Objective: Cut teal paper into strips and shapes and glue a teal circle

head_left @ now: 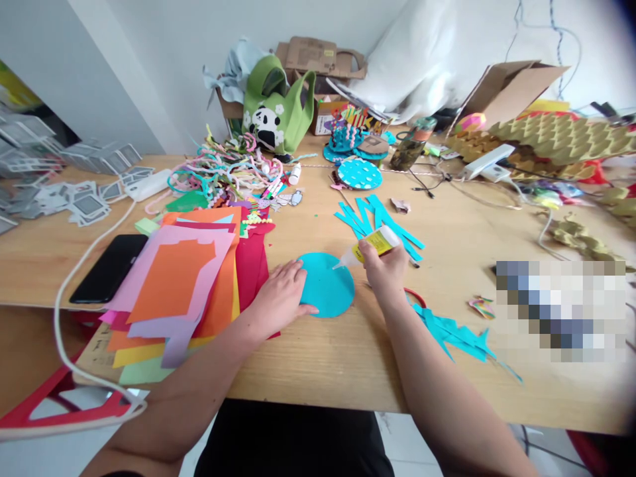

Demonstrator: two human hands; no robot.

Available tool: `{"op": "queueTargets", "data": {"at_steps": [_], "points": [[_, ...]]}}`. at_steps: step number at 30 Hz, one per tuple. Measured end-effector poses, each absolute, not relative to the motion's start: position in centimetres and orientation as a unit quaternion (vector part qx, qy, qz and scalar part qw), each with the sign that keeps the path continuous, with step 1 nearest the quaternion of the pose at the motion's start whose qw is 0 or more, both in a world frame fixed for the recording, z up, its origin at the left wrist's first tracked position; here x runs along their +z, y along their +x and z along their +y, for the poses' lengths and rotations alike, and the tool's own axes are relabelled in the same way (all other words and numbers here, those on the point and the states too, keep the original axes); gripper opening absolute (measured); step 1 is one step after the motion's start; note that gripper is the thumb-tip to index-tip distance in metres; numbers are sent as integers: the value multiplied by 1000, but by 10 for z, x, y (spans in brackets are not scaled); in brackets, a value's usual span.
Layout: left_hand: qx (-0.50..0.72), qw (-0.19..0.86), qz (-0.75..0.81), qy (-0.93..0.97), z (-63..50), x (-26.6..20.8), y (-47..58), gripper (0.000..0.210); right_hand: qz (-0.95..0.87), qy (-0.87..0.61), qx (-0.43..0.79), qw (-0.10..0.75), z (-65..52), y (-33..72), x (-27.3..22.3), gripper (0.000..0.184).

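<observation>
A round blue disc point(328, 288) lies flat on the wooden table in front of me. My left hand point(284, 289) rests on its left edge, fingers stretched out and flat. In my right hand point(385, 268) is a white glue bottle point(381, 241) with a yellow label, tilted so its nozzle points down to the left. The nozzle tip is over the disc's upper right part; whether it touches I cannot tell. Just behind the bottle lie several blue strips point(392, 222). Blue scraps point(457, 334) and a red-orange scissors handle point(415, 297) sit by my right forearm.
Stacked coloured sheets point(169, 271) and a black phone point(110, 268) are at left. Behind them is a heap of pipe cleaners point(233, 165). A dotted blue disc point(360, 173), a dark bottle point(410, 149) and a green panda bag point(278, 109) stand farther back. A white cable point(67, 278) hangs at left.
</observation>
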State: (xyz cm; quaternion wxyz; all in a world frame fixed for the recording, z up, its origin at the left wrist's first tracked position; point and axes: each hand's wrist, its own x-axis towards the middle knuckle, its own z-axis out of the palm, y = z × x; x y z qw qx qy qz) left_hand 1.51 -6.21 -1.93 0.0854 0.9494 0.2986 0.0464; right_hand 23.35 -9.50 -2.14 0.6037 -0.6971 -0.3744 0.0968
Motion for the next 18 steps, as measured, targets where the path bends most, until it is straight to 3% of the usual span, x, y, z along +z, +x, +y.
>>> {"op": "queueTargets", "data": {"at_steps": [18], "points": [[49,91,297,949,-61,-21,15,67,-452,-729,3,514,-99,227,-24,33]]}}
